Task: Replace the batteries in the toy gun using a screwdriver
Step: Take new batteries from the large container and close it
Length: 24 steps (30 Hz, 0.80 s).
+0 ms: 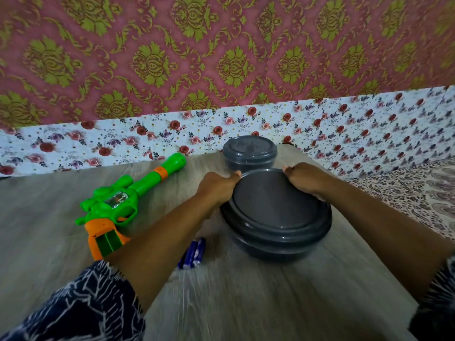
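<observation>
Both hands, left hand and right hand, grip the large container, apparently lid-first; toy gun lies left of it, barrel pointing away.

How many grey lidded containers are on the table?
2: the large container, gripped at its lid by the left hand and right hand, and the small container behind it.

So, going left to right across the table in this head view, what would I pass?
Toy gun → batteries → big container, gripped by both hands: left, right. The small container sits behind it, so I leave it out.
</observation>
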Each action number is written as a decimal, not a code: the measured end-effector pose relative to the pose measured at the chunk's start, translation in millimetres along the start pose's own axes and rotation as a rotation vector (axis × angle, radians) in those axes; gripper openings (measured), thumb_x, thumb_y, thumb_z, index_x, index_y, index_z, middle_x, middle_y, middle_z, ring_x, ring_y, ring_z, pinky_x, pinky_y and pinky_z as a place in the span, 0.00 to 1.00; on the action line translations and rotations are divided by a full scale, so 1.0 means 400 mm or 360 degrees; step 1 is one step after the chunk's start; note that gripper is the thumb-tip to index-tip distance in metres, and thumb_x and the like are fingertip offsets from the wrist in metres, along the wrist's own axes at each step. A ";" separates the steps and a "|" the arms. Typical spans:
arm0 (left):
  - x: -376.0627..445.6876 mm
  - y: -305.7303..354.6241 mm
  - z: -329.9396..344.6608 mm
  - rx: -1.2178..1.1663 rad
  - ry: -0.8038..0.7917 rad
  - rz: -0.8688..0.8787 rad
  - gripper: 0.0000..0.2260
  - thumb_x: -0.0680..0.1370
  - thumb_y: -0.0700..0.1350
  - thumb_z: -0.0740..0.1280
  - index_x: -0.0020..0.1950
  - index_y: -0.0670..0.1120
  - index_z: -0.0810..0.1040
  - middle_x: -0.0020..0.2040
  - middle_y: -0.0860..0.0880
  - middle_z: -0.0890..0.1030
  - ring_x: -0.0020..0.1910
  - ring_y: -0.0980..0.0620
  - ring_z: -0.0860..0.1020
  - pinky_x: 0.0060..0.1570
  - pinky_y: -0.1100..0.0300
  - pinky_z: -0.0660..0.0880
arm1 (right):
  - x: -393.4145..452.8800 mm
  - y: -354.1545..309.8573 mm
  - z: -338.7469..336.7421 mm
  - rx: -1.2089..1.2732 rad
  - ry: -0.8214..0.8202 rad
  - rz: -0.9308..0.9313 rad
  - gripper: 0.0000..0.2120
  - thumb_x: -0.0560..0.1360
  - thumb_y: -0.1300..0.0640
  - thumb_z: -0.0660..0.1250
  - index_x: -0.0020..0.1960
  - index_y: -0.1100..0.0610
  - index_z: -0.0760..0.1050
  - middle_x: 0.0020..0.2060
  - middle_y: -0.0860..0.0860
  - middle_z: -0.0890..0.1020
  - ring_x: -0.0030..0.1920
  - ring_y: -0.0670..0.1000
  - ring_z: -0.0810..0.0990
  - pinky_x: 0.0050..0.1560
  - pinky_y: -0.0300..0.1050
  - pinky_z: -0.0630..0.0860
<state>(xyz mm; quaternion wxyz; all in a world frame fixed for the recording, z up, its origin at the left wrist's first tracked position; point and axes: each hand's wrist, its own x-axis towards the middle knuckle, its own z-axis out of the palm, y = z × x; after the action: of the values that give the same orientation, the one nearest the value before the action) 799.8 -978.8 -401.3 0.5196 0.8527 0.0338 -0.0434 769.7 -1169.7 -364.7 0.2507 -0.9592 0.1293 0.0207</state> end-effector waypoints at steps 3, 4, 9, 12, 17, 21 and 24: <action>0.006 -0.008 0.004 0.0048 0.0031 0.0028 0.29 0.74 0.61 0.65 0.56 0.35 0.78 0.54 0.38 0.81 0.52 0.41 0.80 0.44 0.59 0.72 | 0.010 0.013 0.001 0.0094 -0.0036 0.0004 0.26 0.81 0.47 0.49 0.68 0.65 0.66 0.68 0.62 0.69 0.64 0.60 0.70 0.55 0.44 0.65; 0.005 -0.007 0.004 0.0061 0.0035 0.0033 0.28 0.74 0.61 0.65 0.56 0.35 0.78 0.54 0.37 0.81 0.52 0.40 0.80 0.44 0.59 0.71 | 0.014 0.014 0.003 0.0073 -0.0040 -0.0007 0.26 0.81 0.47 0.49 0.68 0.65 0.66 0.67 0.62 0.70 0.64 0.60 0.71 0.56 0.44 0.66; -0.003 -0.003 0.010 0.0052 0.0045 0.0032 0.30 0.76 0.59 0.64 0.60 0.32 0.75 0.57 0.34 0.79 0.55 0.38 0.79 0.48 0.56 0.74 | 0.022 0.023 0.014 0.0024 -0.0015 -0.0050 0.25 0.82 0.48 0.47 0.63 0.67 0.70 0.63 0.65 0.73 0.60 0.61 0.73 0.53 0.44 0.64; -0.012 -0.008 0.014 -0.0081 0.0036 -0.0041 0.30 0.74 0.60 0.66 0.60 0.34 0.76 0.56 0.36 0.80 0.53 0.40 0.80 0.49 0.54 0.75 | 0.018 0.035 0.012 0.0128 0.0166 -0.0047 0.21 0.80 0.48 0.53 0.53 0.66 0.74 0.52 0.63 0.78 0.50 0.59 0.75 0.47 0.44 0.66; -0.038 0.010 0.014 -0.0146 0.0078 -0.0064 0.27 0.77 0.58 0.64 0.61 0.35 0.75 0.58 0.38 0.79 0.55 0.41 0.78 0.47 0.57 0.71 | -0.046 0.024 -0.006 0.0024 0.0604 -0.0283 0.16 0.78 0.55 0.58 0.36 0.63 0.71 0.31 0.56 0.74 0.37 0.57 0.75 0.35 0.45 0.66; -0.056 0.022 0.016 -0.0290 0.0078 -0.0187 0.25 0.79 0.54 0.62 0.66 0.36 0.70 0.63 0.40 0.76 0.60 0.41 0.75 0.51 0.57 0.71 | -0.181 -0.024 0.005 -0.0127 0.0448 -0.0675 0.18 0.77 0.43 0.57 0.42 0.55 0.77 0.36 0.51 0.79 0.37 0.48 0.77 0.35 0.40 0.69; -0.058 0.027 0.026 -0.0437 0.0069 -0.0296 0.24 0.79 0.54 0.62 0.66 0.37 0.70 0.62 0.40 0.77 0.59 0.41 0.76 0.57 0.54 0.74 | -0.245 -0.037 0.035 -0.0514 0.0380 -0.0867 0.22 0.72 0.35 0.58 0.48 0.52 0.77 0.43 0.49 0.79 0.46 0.49 0.76 0.39 0.42 0.66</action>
<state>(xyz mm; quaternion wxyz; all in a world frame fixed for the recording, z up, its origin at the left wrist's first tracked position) 777.4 -993.3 -394.1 0.6240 0.7676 0.1295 -0.0679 679.4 -1127.2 -359.7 0.0750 -0.9815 -0.1083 -0.1392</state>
